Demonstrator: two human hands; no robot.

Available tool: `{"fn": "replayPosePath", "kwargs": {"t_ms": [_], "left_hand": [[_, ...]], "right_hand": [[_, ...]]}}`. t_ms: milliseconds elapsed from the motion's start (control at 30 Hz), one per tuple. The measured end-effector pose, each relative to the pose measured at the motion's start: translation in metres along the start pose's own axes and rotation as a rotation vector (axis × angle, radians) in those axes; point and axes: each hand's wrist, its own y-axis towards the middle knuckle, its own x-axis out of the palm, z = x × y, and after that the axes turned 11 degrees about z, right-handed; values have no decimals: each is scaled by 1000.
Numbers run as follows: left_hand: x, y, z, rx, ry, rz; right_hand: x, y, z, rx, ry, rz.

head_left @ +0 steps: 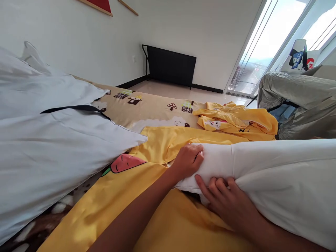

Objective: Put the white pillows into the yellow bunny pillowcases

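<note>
A white pillow (283, 168) stretches from the right edge to the middle, its narrow end over a yellow fabric cover (157, 210) that has a red carrot print. My left hand (187, 161) is closed on the upper corner of that end, fingers curled into it. Just below and to the right, my right hand (228, 199) grips the pillow's near side with bent fingers. The part of the pillow under my right palm is hidden. A dark gap shows beneath the pillow's end, between it and the yellow cloth.
White pillows (65, 140) fill the left side, a black strap (73, 108) between them. Crumpled yellow fabric (236, 120) with a cat print lies on the patterned beige bedding (149, 108). Behind stand a black panel (170, 66) and, at right, a grey covered object (296, 91).
</note>
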Motion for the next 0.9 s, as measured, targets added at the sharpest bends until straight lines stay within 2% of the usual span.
{"fn": "replayPosePath", "kwargs": {"t_ms": [167, 367, 500, 567, 633, 733, 800, 833, 900], "left_hand": [[3, -3, -3, -1, 59, -9], [2, 0, 1, -29, 190, -5], [-9, 7, 9, -16, 346, -11], [-21, 8, 22, 45, 461, -75], [-36, 5, 41, 86, 573, -193], [-51, -8, 70, 29, 673, -423], [-47, -19, 82, -27, 747, -527], [-41, -24, 86, -44, 803, -538], [-26, -32, 87, -58, 927, -483]], "right_hand": [[4, 6, 1, 77, 101, 4], [8, 12, 6, 72, 107, -45], [9, 18, 13, 76, 90, -43], [8, 19, 15, 73, 72, -24], [7, 19, 16, 70, 68, -11], [7, 17, 15, 79, 89, -13], [8, 16, 13, 87, 100, -19], [8, 16, 13, 89, 103, -22], [9, 16, 14, 83, 105, -14]]}}
